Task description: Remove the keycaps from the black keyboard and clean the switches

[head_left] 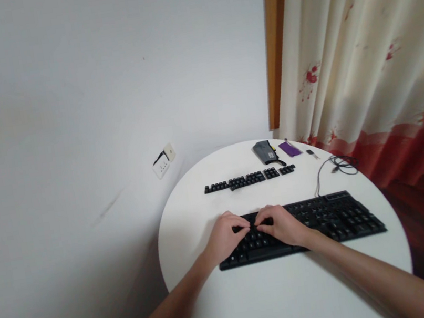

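A black computer keyboard (335, 215) lies in front of me on the round white table (253, 301). Over its left part, my left hand (229, 236) has thumb and forefinger closed in a pinch. Facing it, my right hand (280, 225) is pinched the same way, fingertips almost meeting the left ones. A small dark keycap (252, 225) shows between the fingertips; its edges blend into the keyboard. Whether it sits on the keyboard or just above, I cannot tell. Key sockets show bare in the upper rows, while the lower rows bear keycaps.
Behind the keyboard runs a row of loose black keycaps (247, 179). Farther back lie a grey pouch (265, 152), a flat purple item (290, 148) and a small key-like object (310, 153). The coiled cable (344, 163) rests at right. A wall socket (161, 165) is at left, a curtain (371, 50) at right.
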Demonstrator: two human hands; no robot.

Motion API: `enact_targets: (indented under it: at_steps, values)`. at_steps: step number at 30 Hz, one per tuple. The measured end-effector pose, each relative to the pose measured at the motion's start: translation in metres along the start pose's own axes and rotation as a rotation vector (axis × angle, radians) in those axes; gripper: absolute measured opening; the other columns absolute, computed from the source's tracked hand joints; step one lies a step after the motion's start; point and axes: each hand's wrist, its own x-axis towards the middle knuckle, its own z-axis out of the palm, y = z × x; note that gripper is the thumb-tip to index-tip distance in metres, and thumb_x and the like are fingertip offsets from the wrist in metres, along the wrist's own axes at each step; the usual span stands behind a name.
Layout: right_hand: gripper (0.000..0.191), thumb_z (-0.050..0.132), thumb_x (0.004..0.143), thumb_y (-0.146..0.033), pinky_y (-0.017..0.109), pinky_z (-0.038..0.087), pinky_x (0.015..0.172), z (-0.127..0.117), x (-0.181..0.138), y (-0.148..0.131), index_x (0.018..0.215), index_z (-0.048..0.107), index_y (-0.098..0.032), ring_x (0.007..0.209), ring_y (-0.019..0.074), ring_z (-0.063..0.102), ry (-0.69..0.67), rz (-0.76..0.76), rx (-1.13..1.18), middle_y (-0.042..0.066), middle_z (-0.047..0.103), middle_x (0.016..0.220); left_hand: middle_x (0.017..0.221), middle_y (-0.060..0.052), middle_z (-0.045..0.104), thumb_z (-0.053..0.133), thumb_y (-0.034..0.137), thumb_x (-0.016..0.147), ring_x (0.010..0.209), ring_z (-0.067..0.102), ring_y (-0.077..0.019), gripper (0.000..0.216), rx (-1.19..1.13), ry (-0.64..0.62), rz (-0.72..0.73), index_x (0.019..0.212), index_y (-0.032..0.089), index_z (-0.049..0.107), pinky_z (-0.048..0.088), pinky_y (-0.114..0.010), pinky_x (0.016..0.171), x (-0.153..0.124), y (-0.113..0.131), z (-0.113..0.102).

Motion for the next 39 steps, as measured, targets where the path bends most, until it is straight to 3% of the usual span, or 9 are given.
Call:
enact_targets:
  at_steps: [18,23,29,32,35,39]
  values:
    - [0.018,0.057,0.088,-0.01,0.031,0.046,0.081,-0.007,-0.002,-0.014,0.083,0.07,-0.021,0.088,0.0189,0.059,-0.11,-0.188,-0.312,0.005,0.069,0.088,0.097,-0.002,0.074,0.064,0.024,0.087,0.091,0.057,-0.0196,0.013,0.141,-0.055,0.078,0.085,0.026,0.076,0.047,-0.038,0.087,-0.005,0.001,0.004]
    - [0.015,0.056,0.091,-0.019,0.033,0.045,0.081,-0.012,-0.005,-0.02,0.085,0.07,-0.021,0.089,0.0198,0.058,-0.144,-0.197,-0.379,0.005,0.066,0.094,0.102,-0.002,0.071,0.056,0.027,0.092,0.098,0.055,-0.0205,0.021,0.245,-0.113,0.126,0.094,0.029,0.077,0.045,-0.038,0.09,-0.01,0.007,-0.003]
    - [0.02,0.056,0.092,-0.024,0.034,0.045,0.081,-0.014,-0.006,-0.023,0.077,0.07,-0.022,0.091,0.0207,0.056,-0.157,-0.179,-0.414,0.006,0.064,0.095,0.106,-0.005,0.066,0.054,0.028,0.093,0.107,0.052,-0.0225,0.024,0.32,-0.081,0.135,0.088,0.027,0.077,0.044,-0.04,0.096,-0.016,0.013,-0.004]
    - [0.02,0.056,0.092,-0.025,0.034,0.046,0.081,-0.011,-0.006,-0.021,0.077,0.07,-0.022,0.091,0.0205,0.056,-0.143,-0.169,-0.401,0.005,0.064,0.093,0.105,-0.004,0.066,0.056,0.029,0.091,0.105,0.055,-0.0213,0.022,0.31,-0.128,0.154,0.083,0.026,0.077,0.045,-0.038,0.096,-0.002,0.012,-0.009]
    - [0.018,0.055,0.093,-0.023,0.033,0.046,0.085,-0.007,-0.005,-0.019,0.084,0.07,-0.021,0.092,0.0199,0.058,-0.069,-0.157,-0.343,0.005,0.066,0.094,0.103,-0.002,0.068,0.059,0.03,0.09,0.097,0.059,-0.019,0.018,0.301,-0.142,0.152,0.086,0.027,0.077,0.046,-0.034,0.093,0.032,0.0,-0.017]
    - [0.02,0.05,0.095,-0.021,0.032,0.046,0.085,-0.006,-0.004,-0.013,0.09,0.069,-0.02,0.09,0.019,0.059,0.1,-0.11,-0.275,0.005,0.066,0.09,0.1,-0.006,0.071,0.063,0.026,0.088,0.098,0.061,-0.0232,0.017,0.453,0.185,-0.034,0.097,0.022,0.076,0.045,-0.037,0.094,0.085,-0.037,-0.02]
